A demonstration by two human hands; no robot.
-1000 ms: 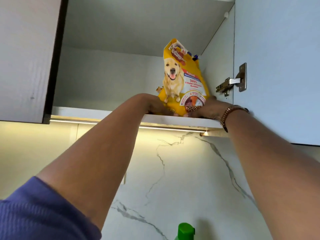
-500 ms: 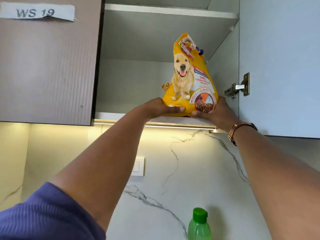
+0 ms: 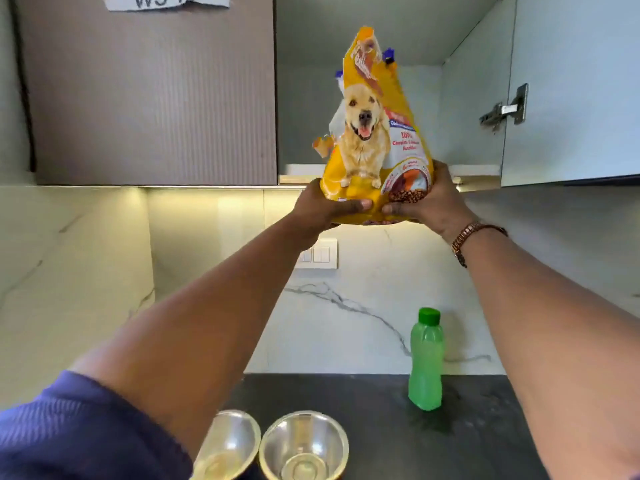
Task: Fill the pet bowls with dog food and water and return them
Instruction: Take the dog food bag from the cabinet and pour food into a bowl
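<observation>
A yellow dog food bag (image 3: 372, 133) with a dog picture is held upright in the air, just in front of the open upper cabinet (image 3: 346, 98). My left hand (image 3: 322, 209) grips its bottom left corner and my right hand (image 3: 426, 199) grips its bottom right. Two steel pet bowls stand side by side on the dark counter below: the left bowl (image 3: 235, 441), partly hidden by my left arm, and the right bowl (image 3: 304, 445). Both look empty. A green water bottle (image 3: 426, 362) with a green cap stands upright to their right.
The cabinet door (image 3: 571, 88) hangs open at the right, its hinge showing. A closed grey cabinet door (image 3: 149, 95) with a paper label is at the left. A marble backsplash with a white switch plate (image 3: 317, 254) rises behind the black counter (image 3: 485, 427).
Both hands have lifted the bag off the cabinet shelf and brought it down and toward me. The view has tilted down, so the counter, bowls and whole bottle now show.
</observation>
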